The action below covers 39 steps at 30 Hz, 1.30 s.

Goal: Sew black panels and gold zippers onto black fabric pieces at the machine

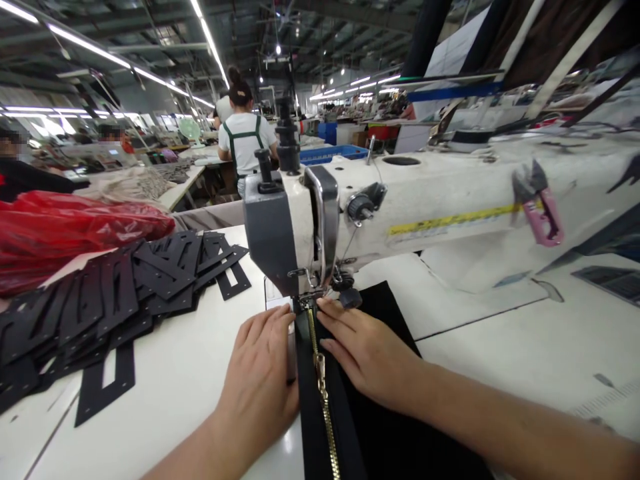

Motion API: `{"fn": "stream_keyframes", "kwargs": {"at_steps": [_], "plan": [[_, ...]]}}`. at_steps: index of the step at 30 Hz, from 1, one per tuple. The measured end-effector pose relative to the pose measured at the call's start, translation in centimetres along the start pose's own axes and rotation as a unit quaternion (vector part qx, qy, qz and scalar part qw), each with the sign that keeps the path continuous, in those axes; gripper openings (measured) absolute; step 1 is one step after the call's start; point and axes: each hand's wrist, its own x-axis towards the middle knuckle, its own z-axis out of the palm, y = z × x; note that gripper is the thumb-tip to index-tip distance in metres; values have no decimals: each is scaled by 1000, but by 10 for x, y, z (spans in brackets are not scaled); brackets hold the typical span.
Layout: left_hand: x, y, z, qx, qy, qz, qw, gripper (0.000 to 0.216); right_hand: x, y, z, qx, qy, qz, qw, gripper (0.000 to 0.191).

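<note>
A black fabric piece (pixel 380 427) with a gold zipper (pixel 323 393) lies on the white table under the needle of a white sewing machine (pixel 310 227). My left hand (pixel 263 373) lies flat beside the zipper's left edge, fingers stretched toward the presser foot (pixel 306 301). On the black fabric to the right of the zipper rests my right hand (pixel 367 350), its fingers flat, apart and pointing at the needle. Neither hand grips anything.
A heap of black cut-out frame pieces (pixel 115 300) covers the table's left side, with a red plastic bag (pixel 65 233) behind it. Pink thread snips (pixel 543 207) hang on the machine arm. A person in a white shirt (pixel 245 137) stands with their back to me further off.
</note>
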Motion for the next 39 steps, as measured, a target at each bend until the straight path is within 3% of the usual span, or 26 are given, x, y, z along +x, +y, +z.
{"fn": "stream_keyframes", "kwargs": {"at_steps": [4,9,18,26,39], "plan": [[-3,-7,7,19,-10,45,999,44,-2,-2,11,17,-38,4,999,38],[0,-7,8,32,-25,78,996,45,0,7,6,5,-54,-14,998,37],[8,5,11,32,-22,65,997,45,0,26,4,71,-69,-48,994,34],[7,3,10,36,-14,74,997,46,1,24,1,81,-53,-47,994,35],[9,9,11,57,8,62,996,40,5,31,-4,98,-89,-66,989,37]]}}
